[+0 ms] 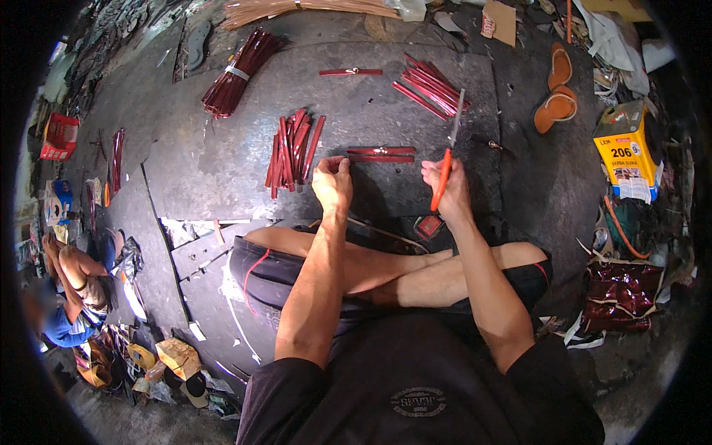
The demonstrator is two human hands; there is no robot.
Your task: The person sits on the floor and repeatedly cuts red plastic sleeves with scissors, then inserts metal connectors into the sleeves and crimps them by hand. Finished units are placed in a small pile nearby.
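Observation:
My left hand (332, 184) has its thumb and fingertips pinched together at the left end of a glossy dark red strip (389, 159). Just beyond it lies a matching strip with a small metal fitting (382, 150) at its middle, close alongside. My right hand (449, 184) holds scissors (445, 174) with orange handles, the blades pointing away from me. Some of its fingers reach toward the strips' right end without touching them. Left of my left hand is a loose pile of short red strips (289, 154). Farther off rests another strip with a metal fitting (351, 72).
A tied bundle of red strips (239, 74) lies far left, a loose pile (429, 87) far right. Orange sandals (558, 104) and a yellow can (629, 152) stand to the right. A small red box (428, 227) sits before my crossed legs. Another person (74, 297) sits at left.

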